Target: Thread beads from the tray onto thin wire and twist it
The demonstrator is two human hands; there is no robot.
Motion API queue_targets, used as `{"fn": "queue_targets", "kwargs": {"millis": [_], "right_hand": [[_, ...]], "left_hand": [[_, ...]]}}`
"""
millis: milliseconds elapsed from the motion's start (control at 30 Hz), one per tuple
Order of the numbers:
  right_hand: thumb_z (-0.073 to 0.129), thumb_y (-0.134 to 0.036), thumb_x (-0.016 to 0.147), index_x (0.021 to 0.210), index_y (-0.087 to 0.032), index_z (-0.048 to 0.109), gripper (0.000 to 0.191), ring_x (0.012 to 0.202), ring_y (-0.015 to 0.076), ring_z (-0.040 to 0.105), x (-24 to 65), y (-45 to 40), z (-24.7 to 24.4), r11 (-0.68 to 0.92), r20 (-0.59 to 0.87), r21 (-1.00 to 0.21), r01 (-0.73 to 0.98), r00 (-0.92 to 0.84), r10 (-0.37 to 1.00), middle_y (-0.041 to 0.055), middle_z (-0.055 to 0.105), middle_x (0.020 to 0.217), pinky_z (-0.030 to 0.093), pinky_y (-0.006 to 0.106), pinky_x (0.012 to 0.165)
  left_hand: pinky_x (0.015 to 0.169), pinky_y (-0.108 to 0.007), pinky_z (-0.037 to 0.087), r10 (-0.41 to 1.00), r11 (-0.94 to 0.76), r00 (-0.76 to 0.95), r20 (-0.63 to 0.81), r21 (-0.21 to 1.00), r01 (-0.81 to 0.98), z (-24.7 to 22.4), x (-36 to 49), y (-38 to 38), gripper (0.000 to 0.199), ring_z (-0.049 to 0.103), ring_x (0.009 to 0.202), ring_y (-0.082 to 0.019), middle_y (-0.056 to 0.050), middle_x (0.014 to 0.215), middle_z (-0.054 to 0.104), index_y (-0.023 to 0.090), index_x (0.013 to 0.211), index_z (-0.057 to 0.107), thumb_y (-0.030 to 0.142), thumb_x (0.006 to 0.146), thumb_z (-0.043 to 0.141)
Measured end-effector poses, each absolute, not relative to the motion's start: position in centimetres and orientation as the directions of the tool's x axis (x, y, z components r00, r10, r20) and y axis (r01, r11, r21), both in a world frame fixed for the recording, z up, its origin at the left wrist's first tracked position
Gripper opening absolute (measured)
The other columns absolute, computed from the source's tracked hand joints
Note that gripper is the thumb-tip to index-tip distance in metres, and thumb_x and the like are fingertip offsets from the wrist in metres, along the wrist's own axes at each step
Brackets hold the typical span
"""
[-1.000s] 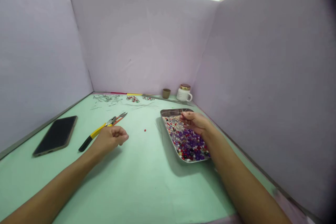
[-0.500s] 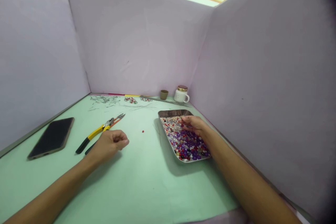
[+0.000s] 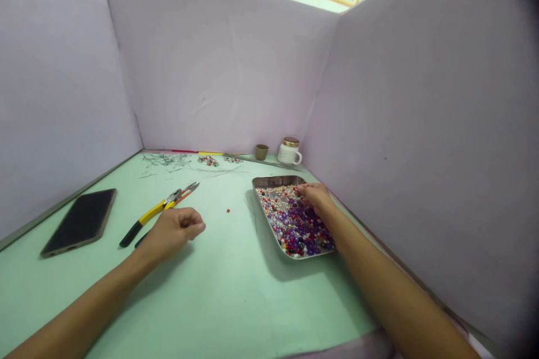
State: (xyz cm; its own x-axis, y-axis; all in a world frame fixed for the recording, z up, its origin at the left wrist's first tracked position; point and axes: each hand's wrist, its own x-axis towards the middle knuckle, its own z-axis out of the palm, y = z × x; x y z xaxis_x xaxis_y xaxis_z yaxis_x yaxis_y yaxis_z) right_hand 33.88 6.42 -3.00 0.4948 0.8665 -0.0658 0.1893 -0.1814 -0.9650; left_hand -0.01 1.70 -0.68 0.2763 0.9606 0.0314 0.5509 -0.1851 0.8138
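A shallow metal tray (image 3: 275,237) holds many loose beads (image 3: 301,224), purple, red, white and black, with small gold ones toward its far end. Over its far right part is my right hand (image 3: 315,197), fingertips pinched together low among the beads; what they hold is too small to make out. My left hand (image 3: 177,230) is closed above the table beside the pliers, fingers curled against the thumb, and whatever is in it is hidden. A single red bead (image 3: 228,211) lies on the green table between my hands and the tray.
Yellow-and-black pliers (image 3: 149,213) and orange-handled snips (image 3: 188,192) lie left of centre, partly behind my left hand. A phone (image 3: 80,221) rests farther left. Along the back are wire pieces (image 3: 166,161), beaded pieces (image 3: 208,161), a small cup (image 3: 261,151) and a lidded mug (image 3: 288,153). Panels enclose the table.
My right hand has shifted slightly right and its fingers have drawn together over the beads. The left hand keeps its closed pose. The whole view has shifted slightly.
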Motion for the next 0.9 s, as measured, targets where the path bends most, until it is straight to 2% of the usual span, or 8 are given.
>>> {"fn": "queue_targets", "kwargs": {"millis": [133,300,533,900], "right_hand": [[0.058,-0.014,0.065,0.058,-0.013,0.056,0.007,0.054,0.0125,0.055,33.1,6.1,-2.8,-0.214,-0.131,-0.969,0.121,0.483,0.866,0.0028,0.059,0.054,0.043,0.019,0.043],[0.053,-0.014,0.071,0.067,-0.016,0.055,0.005,0.062,0.0102,0.058,32.0,5.5,-1.5,-0.120,-0.114,-0.993,-0.013,0.416,0.902,0.0019,0.062,0.066,0.049,0.020,0.053],[0.050,-0.013,0.075,0.068,-0.016,0.052,0.007,0.057,0.0080,0.057,32.1,5.2,-1.0,-0.117,-0.155,-0.986,-0.115,0.418,0.895,0.0006,0.060,0.062,0.048,0.016,0.050],[0.050,-0.010,0.074,0.071,-0.012,0.053,0.005,0.056,0.0102,0.060,32.1,6.5,-2.8,-0.216,-0.226,-0.974,-0.067,0.324,0.918,0.0047,0.062,0.068,0.049,0.018,0.047]], "left_hand": [[0.048,-0.021,0.032,0.962,-0.187,0.270,0.038,0.810,0.556,-0.8,0.0,1.8,0.019,0.042,0.049,-0.010,0.003,0.050,0.048,0.016,0.058,0.053,0.034,0.062,0.053],[0.048,-0.021,0.031,0.954,-0.207,0.297,0.042,0.808,0.552,-0.6,0.0,1.6,0.018,0.042,0.049,-0.010,0.003,0.050,0.048,0.017,0.059,0.053,0.034,0.064,0.051],[0.047,-0.021,0.030,0.957,-0.203,0.286,0.042,0.800,0.565,-0.4,0.2,1.4,0.019,0.038,0.047,-0.009,0.003,0.048,0.046,0.016,0.057,0.052,0.034,0.062,0.051],[0.047,-0.021,0.029,0.950,-0.201,0.311,0.022,0.805,0.558,-0.1,0.4,1.0,0.019,0.038,0.048,-0.010,0.004,0.048,0.044,0.016,0.056,0.052,0.034,0.062,0.051]]}}
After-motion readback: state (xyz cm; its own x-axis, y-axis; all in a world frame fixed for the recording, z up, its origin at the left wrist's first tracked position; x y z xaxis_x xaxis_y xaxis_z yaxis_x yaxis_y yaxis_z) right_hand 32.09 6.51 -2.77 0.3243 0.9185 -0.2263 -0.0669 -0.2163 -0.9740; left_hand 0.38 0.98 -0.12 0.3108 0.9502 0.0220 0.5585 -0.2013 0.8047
